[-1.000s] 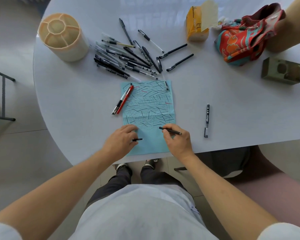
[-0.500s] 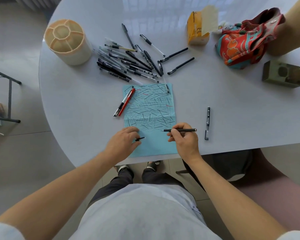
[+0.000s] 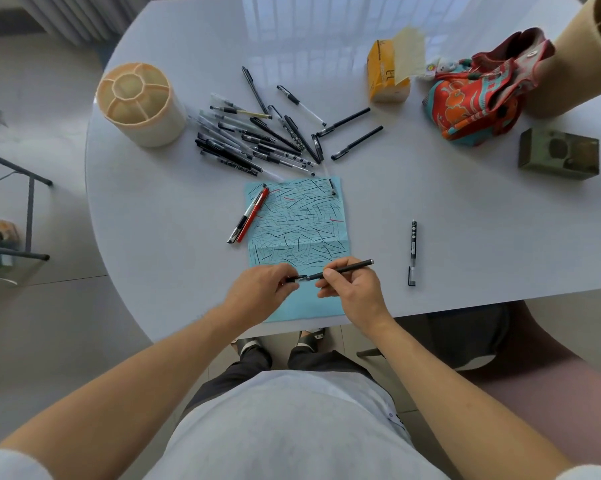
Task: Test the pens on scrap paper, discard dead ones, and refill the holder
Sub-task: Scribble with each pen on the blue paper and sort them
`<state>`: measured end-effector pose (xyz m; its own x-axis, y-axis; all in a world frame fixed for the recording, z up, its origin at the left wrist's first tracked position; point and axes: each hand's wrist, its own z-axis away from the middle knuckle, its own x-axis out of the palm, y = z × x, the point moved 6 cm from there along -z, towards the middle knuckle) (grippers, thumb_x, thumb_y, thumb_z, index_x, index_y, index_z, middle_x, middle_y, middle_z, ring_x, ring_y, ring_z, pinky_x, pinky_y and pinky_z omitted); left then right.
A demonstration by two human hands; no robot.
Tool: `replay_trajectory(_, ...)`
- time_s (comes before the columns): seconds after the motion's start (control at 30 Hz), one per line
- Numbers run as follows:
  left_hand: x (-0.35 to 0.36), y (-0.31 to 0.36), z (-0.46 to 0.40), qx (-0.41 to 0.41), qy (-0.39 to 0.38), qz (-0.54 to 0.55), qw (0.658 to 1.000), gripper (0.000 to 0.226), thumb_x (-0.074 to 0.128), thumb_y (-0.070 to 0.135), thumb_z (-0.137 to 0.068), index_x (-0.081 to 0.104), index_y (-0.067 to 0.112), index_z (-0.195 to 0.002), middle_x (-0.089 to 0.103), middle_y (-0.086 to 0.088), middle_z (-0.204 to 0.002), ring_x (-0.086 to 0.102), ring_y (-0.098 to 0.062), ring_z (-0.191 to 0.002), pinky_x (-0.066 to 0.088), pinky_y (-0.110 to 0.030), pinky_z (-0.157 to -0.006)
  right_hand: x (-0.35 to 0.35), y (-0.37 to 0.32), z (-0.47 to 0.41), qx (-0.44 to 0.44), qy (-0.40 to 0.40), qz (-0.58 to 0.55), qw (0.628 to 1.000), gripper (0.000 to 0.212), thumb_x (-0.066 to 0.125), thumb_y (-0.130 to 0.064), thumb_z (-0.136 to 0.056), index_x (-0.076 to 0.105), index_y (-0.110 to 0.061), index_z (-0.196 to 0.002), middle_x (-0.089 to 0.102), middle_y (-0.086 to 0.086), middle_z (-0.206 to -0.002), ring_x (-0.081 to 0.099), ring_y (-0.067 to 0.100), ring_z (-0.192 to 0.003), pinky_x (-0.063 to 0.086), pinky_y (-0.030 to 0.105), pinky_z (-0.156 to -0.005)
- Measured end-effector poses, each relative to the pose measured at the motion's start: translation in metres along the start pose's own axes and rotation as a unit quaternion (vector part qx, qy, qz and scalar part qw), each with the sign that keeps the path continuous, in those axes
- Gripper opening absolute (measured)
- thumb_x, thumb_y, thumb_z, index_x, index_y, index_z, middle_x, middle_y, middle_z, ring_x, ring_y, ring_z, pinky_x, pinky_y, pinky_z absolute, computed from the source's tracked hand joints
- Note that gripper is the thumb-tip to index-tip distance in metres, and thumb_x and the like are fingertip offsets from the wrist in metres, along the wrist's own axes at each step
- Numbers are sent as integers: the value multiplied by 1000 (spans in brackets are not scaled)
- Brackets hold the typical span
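The right hand (image 3: 356, 289) gripped a black pen (image 3: 344, 270) by its barrel, tip pointing left, while the left hand (image 3: 262, 292) pinched the pen's cap (image 3: 296, 278) just at that tip, both poised over the near end of the blue scrap paper (image 3: 297, 226). The cap and tip looked almost touching (whether the cap was already seated could not be told).

Judging from this, a misaligned push could smear ink on the fingers or send the small cap skittering off the table's (image 3: 146, 209) near edge. A tested pen might also be mixed back into the untested pile of pens (image 3: 254, 140) beside the cream holder (image 3: 139, 103), which stood with its compartments unfilled. A red pen (image 3: 254, 214) with a black-and-white one lay across the paper's left edge, and a lone pen (image 3: 412, 252) lay well to the right.

The yellow carton (image 3: 383, 77) and the pen barrels carried printing, too small to read.
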<state>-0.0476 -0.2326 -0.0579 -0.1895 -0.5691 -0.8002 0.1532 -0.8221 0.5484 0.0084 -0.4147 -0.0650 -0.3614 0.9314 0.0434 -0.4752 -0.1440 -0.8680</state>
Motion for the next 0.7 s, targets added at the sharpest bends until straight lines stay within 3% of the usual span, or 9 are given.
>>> replay_trajectory(0.17,-3,12,-6,0,4,21,1000,15,65,32,-93,68,20,-102,71,6,-84,62,-16,-73,49,-32,-65,1,2,0,6,6,-25,1000,6,64,-6,-99,67,0,-97,75,18,-79,74,29,-71,63,34,-68)
replay_trajectory(0.33,-4,30,-17,5,16,31,999,11,66,26,-92,68,16,-96,62,8,-71,50,-13,-61,34,-25,-57,-2,5,-3,18,39,-38,998,10,66,-14,-99,68,-4,-97,74,18,-79,73,29,-68,62,33,-68)
replay_trajectory(0.4,-2,33,-21,11,1,33,999,11,66,27,-93,68,17,-96,61,10,-72,52,-12,-62,36,-24,-58,-8,4,-7,18,31,-17,999,12,66,-16,-100,67,-4,-98,75,14,-77,72,28,-65,63,35,-69)
replay_trajectory(0.53,6,36,-29,10,-42,65,997,18,70,33,-90,68,22,-103,66,16,-81,61,-5,-73,47,-22,-67,-28,1,-25,57,-1,44,997,15,64,-21,-101,69,-8,-95,74,8,-80,70,20,-67,63,33,-67)
replay_trajectory(0.6,6,30,-32,6,-46,64,997,31,71,37,-90,64,25,-117,68,15,-98,62,-2,-88,51,-22,-80,-54,-4,-40,76,33,94,992,17,60,-21,-102,67,-9,-92,71,13,-87,66,15,-66,63,34,-65)
replay_trajectory(0.7,-1,3,-28,-26,-15,15,999,39,69,33,-91,58,26,-128,64,10,-120,58,-9,-111,50,-31,-96,-102,-15,-63,89,101,246,960,11,59,-18,-100,64,-8,-101,69,13,-95,68,22,-73,64,44,-71)
